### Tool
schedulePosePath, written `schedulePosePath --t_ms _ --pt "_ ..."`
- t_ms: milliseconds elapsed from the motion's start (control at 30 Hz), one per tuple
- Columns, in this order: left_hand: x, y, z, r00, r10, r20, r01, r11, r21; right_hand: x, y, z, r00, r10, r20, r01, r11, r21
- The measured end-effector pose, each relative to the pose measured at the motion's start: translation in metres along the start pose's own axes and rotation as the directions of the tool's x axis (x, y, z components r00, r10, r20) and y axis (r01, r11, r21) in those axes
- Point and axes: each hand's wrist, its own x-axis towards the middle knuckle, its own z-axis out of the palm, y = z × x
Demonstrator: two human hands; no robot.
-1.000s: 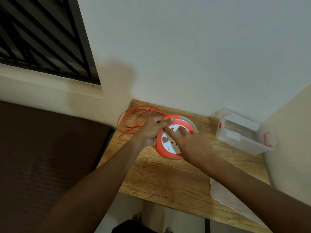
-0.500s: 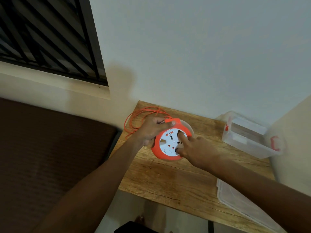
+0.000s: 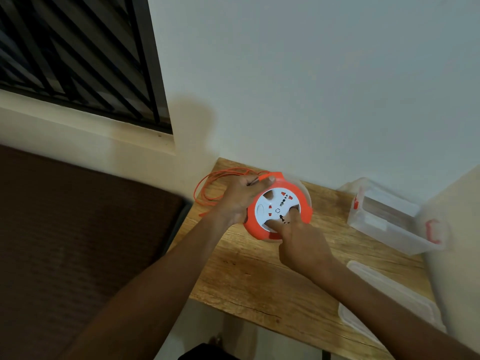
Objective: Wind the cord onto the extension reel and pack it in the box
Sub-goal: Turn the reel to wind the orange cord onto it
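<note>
An orange extension reel (image 3: pixel 279 203) with a white socket face is tilted up over the back of the wooden table (image 3: pixel 259 276). My left hand (image 3: pixel 239 197) grips its left rim, thumb on the top edge where the cord enters. My right hand (image 3: pixel 301 242) has two fingers pressed into recesses of the white face. Loose orange cord (image 3: pixel 207 185) lies in loops at the table's back-left corner. A clear plastic box (image 3: pixel 387 219) with red latches stands open at the back right.
The box's clear lid (image 3: pixel 384 305) lies flat at the table's right front edge. A wall runs close behind the table and another on the right. A dark brown surface (image 3: pixel 78 242) lies left of the table, below a barred window.
My right fingers have swung round the white face from its top to its lower right, turning it. The loose cord loops look a little smaller. The camera has shifted.
</note>
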Motion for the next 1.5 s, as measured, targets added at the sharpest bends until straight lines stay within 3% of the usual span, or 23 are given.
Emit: schedulePosePath --t_ms 100,167,200,233,300,333,367,433,500,533,567,633,767,933,1133,1333,1500 --pt "0.002 -0.003 0.009 0.998 -0.018 -0.063 0.010 0.990 -0.138 0.005 -0.001 0.001 0.997 0.072 -0.038 -0.062 0.973 0.221" --pt "0.003 -0.007 0.021 0.990 -0.040 -0.134 0.009 0.975 -0.221 0.012 -0.002 -0.004 0.995 0.091 -0.052 -0.055 0.877 0.478" --pt "0.004 -0.010 0.028 0.983 -0.052 -0.174 0.010 0.972 -0.236 0.017 -0.003 -0.011 0.993 0.118 -0.016 -0.079 0.753 0.653" --pt "0.005 -0.014 0.033 0.977 -0.048 -0.207 0.002 0.976 -0.216 0.021 -0.006 -0.020 0.985 0.155 0.077 -0.152 0.565 0.811" --pt "0.005 -0.019 0.040 0.970 -0.027 -0.240 -0.013 0.986 -0.166 0.026 -0.009 -0.033 0.938 0.157 0.308 -0.336 0.199 0.921" --pt "0.006 -0.018 0.041 0.972 -0.016 -0.235 -0.021 0.988 -0.152 0.027 -0.008 -0.036 0.924 0.148 0.352 -0.369 0.103 0.924" --pt "0.009 -0.018 0.038 0.978 -0.012 -0.207 -0.017 0.990 -0.140 0.026 -0.006 -0.037 0.923 0.141 0.359 -0.371 0.075 0.926" --pt "0.010 -0.010 0.031 0.987 -0.035 -0.159 0.011 0.989 -0.151 0.021 0.002 -0.039 0.943 0.118 0.311 -0.327 0.162 0.931" --pt "0.007 0.003 0.024 0.990 -0.059 -0.129 0.029 0.975 -0.222 0.017 0.013 -0.042 0.983 0.113 0.147 -0.185 0.526 0.830" --pt "0.007 0.007 0.021 0.989 -0.076 -0.124 0.044 0.970 -0.240 0.017 0.017 -0.043 0.994 0.107 0.023 -0.095 0.739 0.667" --pt "0.008 0.010 0.018 0.989 -0.082 -0.126 0.051 0.971 -0.234 0.017 0.020 -0.044 0.992 0.078 -0.098 -0.024 0.885 0.465" --pt "0.010 0.015 0.013 0.991 -0.068 -0.119 0.045 0.980 -0.192 0.020 0.023 -0.050 0.973 -0.043 -0.225 0.084 0.981 0.177" --pt "0.014 0.021 0.003 1.000 -0.026 -0.006 0.025 0.996 -0.086 0.028 0.030 -0.055 0.940 -0.306 -0.150 0.284 0.947 -0.152" --pt "0.016 0.020 -0.007 0.997 0.035 0.062 -0.039 0.997 0.073 0.027 0.041 -0.053 0.916 -0.392 -0.091 0.345 0.882 -0.322" --pt "0.015 0.014 -0.009 0.996 0.035 0.088 -0.046 0.989 0.138 0.025 0.040 -0.059 0.893 -0.450 -0.014 0.408 0.821 -0.399" --pt "0.018 0.008 -0.007 0.992 -0.030 0.123 0.015 0.993 0.120 0.022 0.036 -0.067 0.801 -0.582 0.144 0.559 0.639 -0.528" --pt "0.018 0.004 -0.006 0.990 -0.071 0.121 0.056 0.991 0.122 0.020 0.021 -0.070 0.817 -0.553 0.165 0.542 0.637 -0.549"
